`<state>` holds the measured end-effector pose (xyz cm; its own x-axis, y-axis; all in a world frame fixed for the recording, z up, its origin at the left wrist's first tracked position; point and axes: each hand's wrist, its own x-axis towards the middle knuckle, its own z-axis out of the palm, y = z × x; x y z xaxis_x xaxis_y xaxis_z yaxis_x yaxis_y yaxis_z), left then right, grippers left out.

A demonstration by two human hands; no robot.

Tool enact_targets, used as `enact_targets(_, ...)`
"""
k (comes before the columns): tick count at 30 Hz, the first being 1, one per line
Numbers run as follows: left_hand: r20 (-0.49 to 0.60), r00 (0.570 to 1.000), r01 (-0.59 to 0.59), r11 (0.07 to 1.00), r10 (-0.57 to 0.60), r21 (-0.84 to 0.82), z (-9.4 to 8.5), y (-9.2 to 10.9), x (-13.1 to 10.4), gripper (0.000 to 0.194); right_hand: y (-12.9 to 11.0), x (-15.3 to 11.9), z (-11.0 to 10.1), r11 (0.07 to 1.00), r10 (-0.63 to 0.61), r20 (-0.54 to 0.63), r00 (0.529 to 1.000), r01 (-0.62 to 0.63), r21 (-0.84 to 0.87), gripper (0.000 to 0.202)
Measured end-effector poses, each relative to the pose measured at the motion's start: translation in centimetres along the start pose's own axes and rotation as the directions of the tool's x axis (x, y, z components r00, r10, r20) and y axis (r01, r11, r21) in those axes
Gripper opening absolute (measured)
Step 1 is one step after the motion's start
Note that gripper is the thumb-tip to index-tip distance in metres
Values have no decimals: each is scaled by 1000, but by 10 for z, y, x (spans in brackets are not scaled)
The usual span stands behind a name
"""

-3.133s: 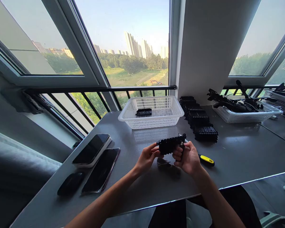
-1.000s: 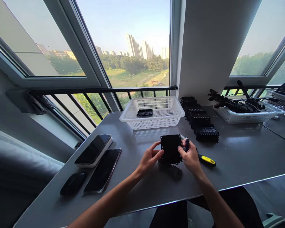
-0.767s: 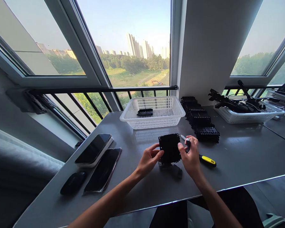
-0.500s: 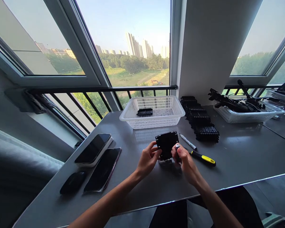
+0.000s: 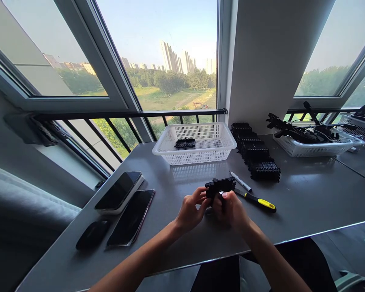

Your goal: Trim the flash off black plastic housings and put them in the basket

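Left hand (image 5: 193,207) comes in from lower left — forearm angled up & across the table (image 5: 170,259), fingers pinching the L end of the black part (image 5: 219,186); R hand (image 5: 232,209) reaches in from lower right, fingers curled w/ thumb on top, closed on a small dark item (image 5: 222,195) right against the part — what it is, can't tell, mostly hidden; part is held tilted above the table, betw. both hands; marker (image 5: 241,181) & yellow-black tool (image 5: 261,202) lie just beside, to the right; white basket (image 5: 194,156) sits beyond.
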<state>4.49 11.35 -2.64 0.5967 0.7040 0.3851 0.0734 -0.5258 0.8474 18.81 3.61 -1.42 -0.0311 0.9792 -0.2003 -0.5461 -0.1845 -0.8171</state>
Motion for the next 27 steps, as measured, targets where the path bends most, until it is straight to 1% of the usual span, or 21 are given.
enact_targets(4,-7,1000,21,999,-21,27,0,1,-1,22,2,1,-2,1000,25,-9,1000,-25,6,30)
enact_targets(8,-3,1000,22,999,-22,30,0,1,-2,21,-1,-2,0,999,37,-22,999,-37,12,28)
enact_targets(13,23,1000,7,998,-8,69,-1,0,-2,22,-8,-6,6,994,80,-21,997,-78,80,26)
enact_targets(16,25,1000,-10,996,7,93,-2,0,-2,23,-13,-9,9,984,70,-30,997,-64,168,26)
enact_targets(21,-13,1000,1,995,0,99,-1,1,-1,24,-19,-11,10,961,35,-64,997,-15,277,27)
enact_targets(24,-34,999,23,997,-21,75,-1,1,-1,24,-19,-11,10,956,39,-83,996,-13,295,27)
enact_targets(27,-39,999,34,997,-32,64,-1,0,-1,23,-17,-10,10,966,38,-84,996,-15,257,28)
